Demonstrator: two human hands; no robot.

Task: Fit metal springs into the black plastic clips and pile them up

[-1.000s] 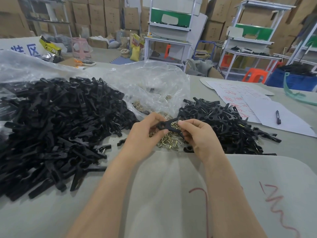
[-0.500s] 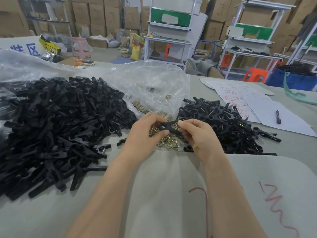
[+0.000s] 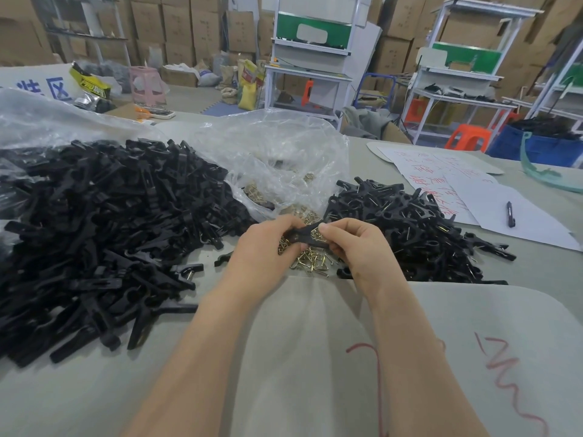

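Between both hands sits one black plastic clip (image 3: 305, 237) with a brass-coloured metal spring (image 3: 318, 233) at its middle. My left hand (image 3: 263, 250) grips the clip's left end. My right hand (image 3: 356, 244) pinches its right end, thumb on the spring. Under the hands lies a small heap of loose springs (image 3: 310, 261). A big heap of bare black clips (image 3: 94, 228) fills the left of the table. A smaller pile of clips with springs in them (image 3: 413, 228) lies just right of my right hand.
A crumpled clear plastic bag (image 3: 274, 159) with more springs stands behind the hands. White papers with red writing (image 3: 441, 175) and a black pen (image 3: 509, 214) lie at the right. A pale sheet with red scribbles (image 3: 410, 357) covers the near table. Shelving, cartons and stools stand beyond.
Both hands stay in place above the loose springs. The clip has turned slightly between the fingers and my right thumb now sits over the spring.
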